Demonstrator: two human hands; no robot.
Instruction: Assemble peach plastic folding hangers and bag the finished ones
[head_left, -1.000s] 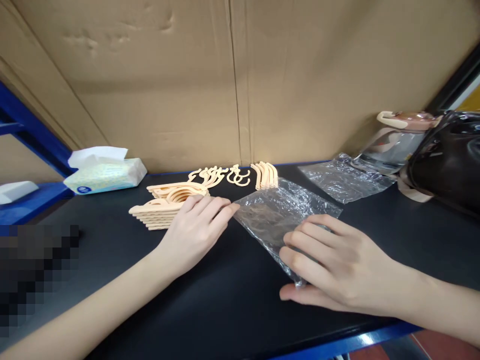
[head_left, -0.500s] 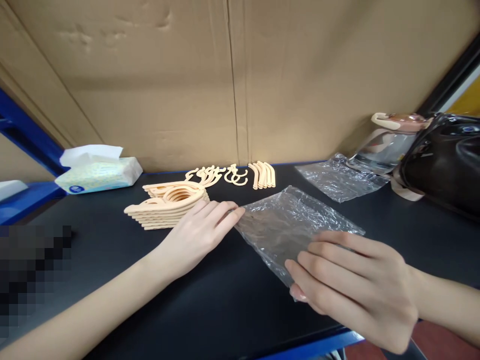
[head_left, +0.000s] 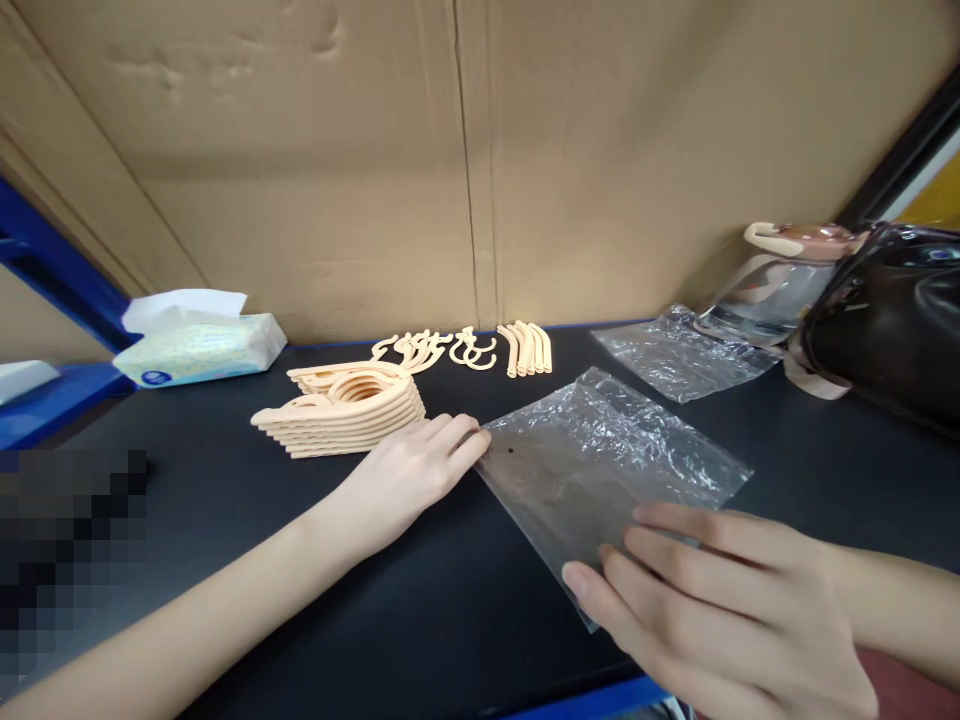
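A clear plastic bag (head_left: 555,480) lies spread on the black table, wrinkled along its far side. My left hand (head_left: 420,460) is closed in a pinch on the bag's left corner. Over the bag's near right part, my right hand (head_left: 720,600) rests with its fingers stretched and apart; its thumb is hidden. Just behind my left hand is a stack of folded cream plastic hanger frames (head_left: 337,410). Several cream hanger hooks (head_left: 420,350) and curved cream hanger arms (head_left: 529,348) lie farther back.
A tissue pack (head_left: 202,350) sits at the back left. Another crumpled clear bag (head_left: 682,355) lies at the back right, near a clear bottle (head_left: 780,290) and a shiny dark bag (head_left: 892,310). A cardboard wall (head_left: 337,200) rises behind the table.
My right hand has moved down and slightly right, its fingers spreading. The plastic bag now lies flatter and wider, while my left hand stays at its corner, a little lower.
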